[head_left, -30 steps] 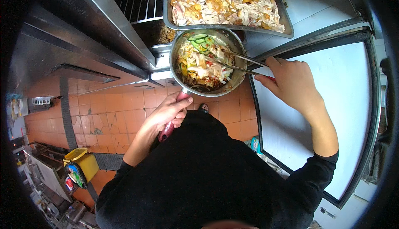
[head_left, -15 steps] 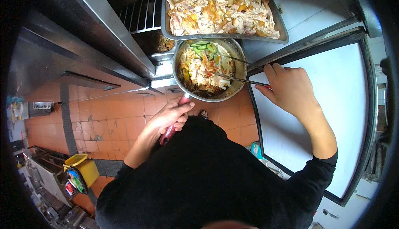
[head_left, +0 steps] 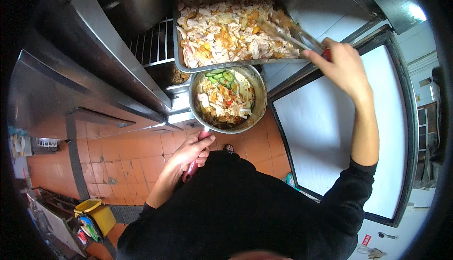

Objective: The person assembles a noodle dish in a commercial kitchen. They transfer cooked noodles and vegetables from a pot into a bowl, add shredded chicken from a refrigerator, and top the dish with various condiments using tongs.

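My left hand (head_left: 191, 150) is wrapped round the dark red handle (head_left: 204, 134) of a metal saucepan (head_left: 261, 92). Cucumber slices (head_left: 220, 77), shredded pale meat (head_left: 213, 100) and some red bits in dark sauce lie inside the pan. Just beyond it is a large metal tray (head_left: 181, 62) spread with shredded meat, probably chicken (head_left: 222, 36), with golden-brown pieces. My right hand (head_left: 347, 66) grips metal tongs (head_left: 298, 40) with a red part at the grip. Their tips reach over the tray's right side, smeared by motion, so I cannot tell whether they touch the meat.
An open door with a white inner panel (head_left: 321, 132) and dark seal stands at my right. Steel cabinet fronts (head_left: 94, 99) line the left. A wire rack (head_left: 158, 43) shows beside the tray. Orange tiles (head_left: 132, 156) cover the floor; a yellow bin (head_left: 101, 217) stands at lower left.
My right hand has lifted the tongs out of the saucepan and moved them up and away, over the tray. Saucepan and tray sit slightly lower and further left in the picture.
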`<state>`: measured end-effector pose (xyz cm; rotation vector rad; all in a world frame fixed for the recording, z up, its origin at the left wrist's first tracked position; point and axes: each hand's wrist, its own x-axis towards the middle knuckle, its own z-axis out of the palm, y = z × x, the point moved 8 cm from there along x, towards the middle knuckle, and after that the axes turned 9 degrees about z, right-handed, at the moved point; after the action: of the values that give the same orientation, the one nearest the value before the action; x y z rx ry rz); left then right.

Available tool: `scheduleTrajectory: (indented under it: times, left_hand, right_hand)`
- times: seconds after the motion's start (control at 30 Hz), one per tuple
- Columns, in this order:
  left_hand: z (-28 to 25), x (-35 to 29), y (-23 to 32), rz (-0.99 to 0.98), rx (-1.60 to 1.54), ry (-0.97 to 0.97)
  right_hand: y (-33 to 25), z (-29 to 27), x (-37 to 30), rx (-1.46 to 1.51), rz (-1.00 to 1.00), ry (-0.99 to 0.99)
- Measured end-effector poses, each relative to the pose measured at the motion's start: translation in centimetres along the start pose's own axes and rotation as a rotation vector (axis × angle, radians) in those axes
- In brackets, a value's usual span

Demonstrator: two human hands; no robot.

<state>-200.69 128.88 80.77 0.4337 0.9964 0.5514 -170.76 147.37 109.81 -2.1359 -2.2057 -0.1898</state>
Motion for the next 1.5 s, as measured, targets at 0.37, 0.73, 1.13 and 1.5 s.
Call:
scheduleTrajectory:
  times: [0.37, 0.73, 1.13, 1.5]
  left_hand:
    - [0.0, 0.4, -0.5, 0.0, 0.016, -0.021]
    - [-0.4, -0.8, -1.1, 0.032, 0.036, -0.01]
    - [-0.7, -1.4, -1.0, 0.048, 0.003, -0.006]
    - [-0.3, -1.4, -0.7, 0.036, 0.025, -0.018]
  right_hand:
    - [-3.3, 3.8, 3.3, 0.074, -0.066, -0.109]
    - [0.9, 6.3, 3.6, 0.489, 0.105, -0.195]
    - [1.6, 4.4, 0.0, 1.089, 0.194, -0.383]
    - [-1.2, 3.2, -6.1, 0.751, -0.229, -0.528]
